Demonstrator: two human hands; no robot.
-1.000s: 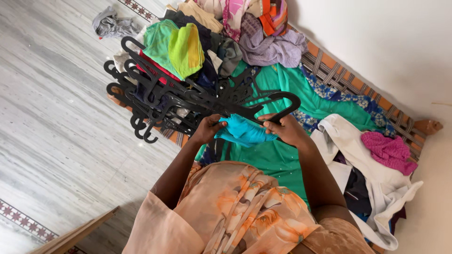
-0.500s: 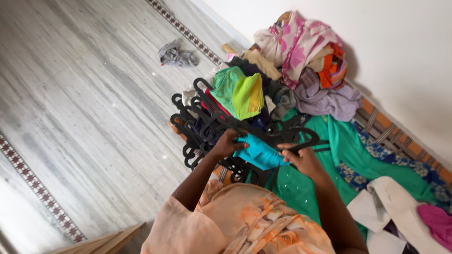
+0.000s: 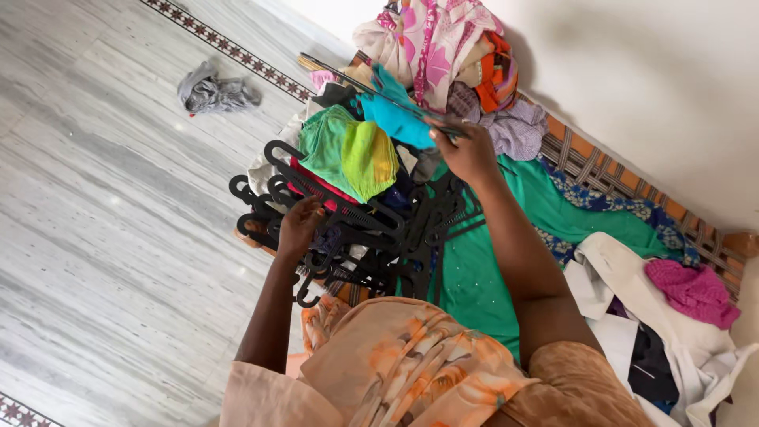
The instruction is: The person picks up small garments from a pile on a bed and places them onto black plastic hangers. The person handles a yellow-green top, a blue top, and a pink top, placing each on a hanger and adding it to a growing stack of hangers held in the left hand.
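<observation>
A turquoise garment [image 3: 394,117] on a hanger is gripped in the right hand [image 3: 466,150] above heaped clothes [image 3: 443,47]; black hangers [image 3: 340,229] are clasped by the left hand [image 3: 299,225].

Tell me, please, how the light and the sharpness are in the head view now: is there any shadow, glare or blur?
Head view: soft daylight, a pale sheen on the marble floor, a faint shadow on the white wall behind the clothes pile; the right hand and its turquoise cloth look slightly motion-blurred; the frame is tilted.
</observation>
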